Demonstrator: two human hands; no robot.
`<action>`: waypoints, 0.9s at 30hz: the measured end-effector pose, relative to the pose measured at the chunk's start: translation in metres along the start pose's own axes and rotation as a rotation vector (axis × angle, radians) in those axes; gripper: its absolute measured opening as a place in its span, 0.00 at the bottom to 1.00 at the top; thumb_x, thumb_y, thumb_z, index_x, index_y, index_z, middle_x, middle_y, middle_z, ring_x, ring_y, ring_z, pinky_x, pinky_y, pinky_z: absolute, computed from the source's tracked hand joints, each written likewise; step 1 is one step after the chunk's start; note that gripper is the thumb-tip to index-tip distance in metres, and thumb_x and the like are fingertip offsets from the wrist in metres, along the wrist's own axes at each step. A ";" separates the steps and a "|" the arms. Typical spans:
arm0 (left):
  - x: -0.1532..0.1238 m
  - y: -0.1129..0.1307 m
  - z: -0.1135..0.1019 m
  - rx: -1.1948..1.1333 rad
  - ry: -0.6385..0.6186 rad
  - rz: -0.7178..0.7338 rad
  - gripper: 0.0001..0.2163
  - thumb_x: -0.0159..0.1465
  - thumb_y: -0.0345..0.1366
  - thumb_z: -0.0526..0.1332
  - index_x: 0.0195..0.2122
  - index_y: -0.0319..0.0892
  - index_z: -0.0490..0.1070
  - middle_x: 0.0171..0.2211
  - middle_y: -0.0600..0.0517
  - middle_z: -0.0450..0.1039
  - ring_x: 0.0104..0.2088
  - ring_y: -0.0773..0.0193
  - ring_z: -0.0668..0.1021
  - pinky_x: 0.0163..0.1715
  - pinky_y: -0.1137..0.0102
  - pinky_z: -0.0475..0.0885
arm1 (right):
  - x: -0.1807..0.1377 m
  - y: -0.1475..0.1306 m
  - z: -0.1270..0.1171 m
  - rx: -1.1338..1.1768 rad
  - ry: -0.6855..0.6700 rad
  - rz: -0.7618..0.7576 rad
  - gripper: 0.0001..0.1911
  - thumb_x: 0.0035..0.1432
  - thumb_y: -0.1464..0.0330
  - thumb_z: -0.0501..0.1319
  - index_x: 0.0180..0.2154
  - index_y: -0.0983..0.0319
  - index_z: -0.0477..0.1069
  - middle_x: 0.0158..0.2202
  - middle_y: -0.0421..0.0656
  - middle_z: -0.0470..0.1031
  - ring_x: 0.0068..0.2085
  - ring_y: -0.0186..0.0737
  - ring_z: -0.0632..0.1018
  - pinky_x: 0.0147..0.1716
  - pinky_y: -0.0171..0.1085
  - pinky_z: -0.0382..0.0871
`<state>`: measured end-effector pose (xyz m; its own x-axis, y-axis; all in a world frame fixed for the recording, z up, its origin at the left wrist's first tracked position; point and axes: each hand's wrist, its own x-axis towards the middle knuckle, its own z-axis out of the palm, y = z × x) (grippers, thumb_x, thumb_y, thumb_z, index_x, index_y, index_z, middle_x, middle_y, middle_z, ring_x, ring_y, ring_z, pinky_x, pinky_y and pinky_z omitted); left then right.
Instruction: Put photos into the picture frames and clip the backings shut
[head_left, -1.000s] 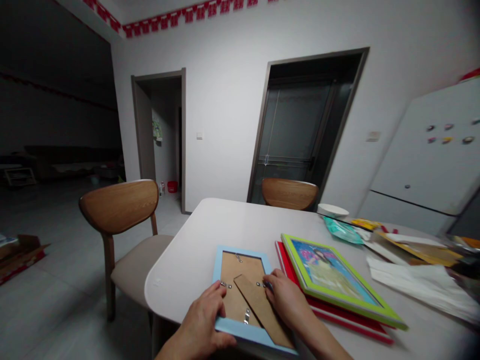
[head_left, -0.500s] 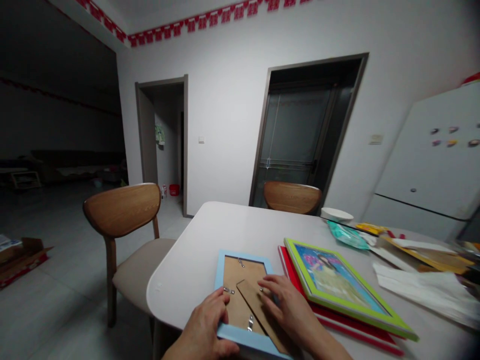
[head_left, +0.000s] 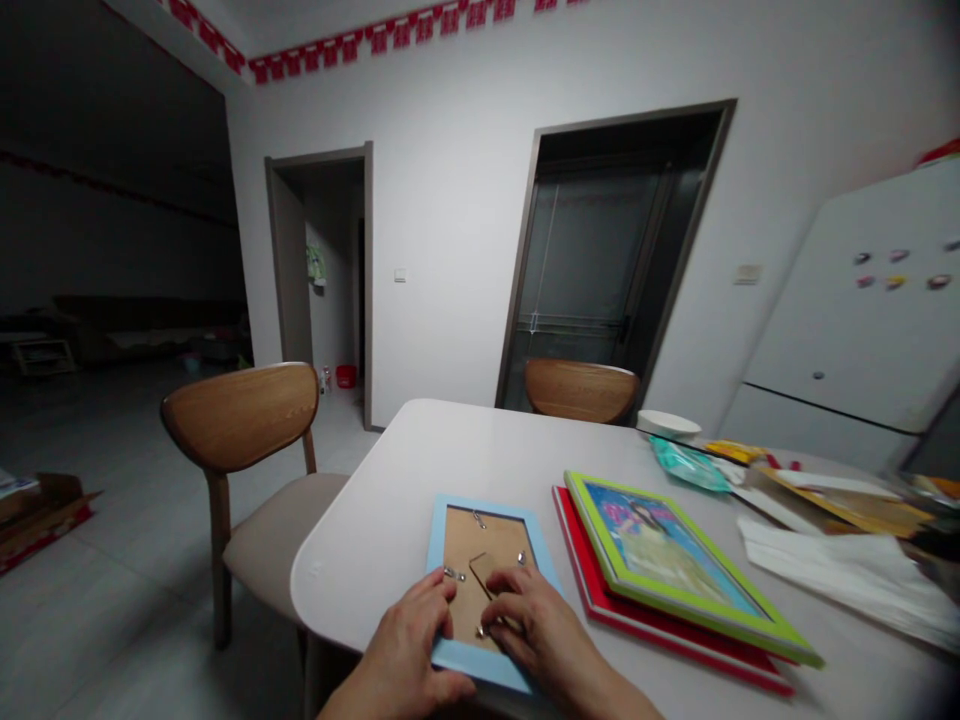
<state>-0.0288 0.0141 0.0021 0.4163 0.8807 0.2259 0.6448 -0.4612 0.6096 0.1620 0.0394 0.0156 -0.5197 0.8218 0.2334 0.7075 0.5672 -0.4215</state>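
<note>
A light blue picture frame (head_left: 466,658) lies face down on the table, its brown backing board (head_left: 465,545) held by small metal turn clips. My left hand (head_left: 409,640) grips the frame's lower left corner, fingers over the left side and thumb at the near edge. My right hand (head_left: 536,625) is over the lower right part of the backing, fingers curled and fingertips on the near metal clip (head_left: 481,632). Most of the backing's stand leg is hidden beneath that hand; only its top end shows.
Right of the blue frame, a green picture frame (head_left: 690,545) with a picture rests on a red frame (head_left: 581,570). Farther right lie a teal packet (head_left: 690,465), white paper (head_left: 847,570) and a white bowl (head_left: 669,425). Wooden chairs (head_left: 244,415) stand around the white table (head_left: 375,540).
My right hand has moved from the frame's right side down and left to the near clip, which now sits at a different angle. The right-side clip is uncovered. My left hand stays put.
</note>
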 end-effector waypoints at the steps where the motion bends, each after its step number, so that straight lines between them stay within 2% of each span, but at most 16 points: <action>1: 0.000 0.000 0.000 0.003 -0.002 -0.001 0.15 0.40 0.32 0.67 0.28 0.42 0.65 0.51 0.48 0.62 0.55 0.58 0.58 0.52 0.66 0.56 | 0.001 0.000 0.001 -0.005 0.013 0.007 0.09 0.48 0.70 0.54 0.28 0.56 0.73 0.37 0.42 0.69 0.40 0.39 0.68 0.40 0.37 0.58; 8: 0.002 -0.001 0.000 0.012 -0.001 0.029 0.15 0.40 0.34 0.67 0.28 0.42 0.65 0.50 0.48 0.64 0.54 0.57 0.59 0.52 0.66 0.56 | 0.023 -0.013 0.007 -0.039 0.069 0.063 0.11 0.52 0.68 0.51 0.33 0.59 0.72 0.36 0.43 0.70 0.40 0.38 0.67 0.41 0.35 0.56; 13: 0.002 0.000 0.000 0.026 0.024 0.022 0.15 0.40 0.32 0.67 0.27 0.42 0.64 0.49 0.47 0.65 0.53 0.56 0.62 0.52 0.66 0.56 | 0.043 -0.021 0.012 -0.123 0.029 0.076 0.10 0.51 0.68 0.53 0.31 0.59 0.73 0.33 0.43 0.70 0.40 0.38 0.67 0.40 0.33 0.56; 16: 0.000 -0.002 0.003 0.037 0.036 -0.010 0.15 0.39 0.31 0.67 0.27 0.42 0.64 0.51 0.45 0.62 0.54 0.55 0.60 0.52 0.65 0.56 | 0.048 -0.022 0.012 -0.165 0.006 0.084 0.11 0.52 0.68 0.53 0.32 0.58 0.73 0.33 0.43 0.70 0.40 0.38 0.67 0.39 0.32 0.56; 20: -0.002 -0.003 0.005 0.059 0.051 -0.035 0.15 0.40 0.30 0.66 0.29 0.41 0.64 0.54 0.43 0.56 0.55 0.55 0.59 0.52 0.64 0.56 | 0.054 -0.022 0.015 -0.206 0.055 0.124 0.11 0.51 0.69 0.52 0.31 0.59 0.73 0.33 0.44 0.71 0.39 0.38 0.68 0.37 0.32 0.57; 25: -0.001 -0.001 0.004 0.046 0.052 -0.013 0.14 0.42 0.30 0.65 0.29 0.41 0.63 0.55 0.43 0.55 0.55 0.57 0.58 0.52 0.65 0.55 | 0.066 -0.017 0.024 -0.241 0.078 0.207 0.11 0.50 0.70 0.52 0.29 0.65 0.72 0.32 0.49 0.71 0.37 0.41 0.70 0.33 0.34 0.58; 27: -0.001 -0.002 0.004 0.044 0.064 -0.009 0.14 0.42 0.30 0.65 0.29 0.42 0.63 0.55 0.43 0.55 0.55 0.56 0.57 0.53 0.65 0.55 | 0.071 -0.011 0.024 -0.235 0.073 0.226 0.10 0.49 0.70 0.52 0.29 0.65 0.72 0.31 0.47 0.73 0.35 0.39 0.71 0.31 0.32 0.58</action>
<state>-0.0282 0.0135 -0.0025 0.3693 0.8895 0.2692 0.6767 -0.4559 0.5781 0.1059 0.0897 0.0158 -0.3073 0.9252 0.2228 0.8965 0.3600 -0.2583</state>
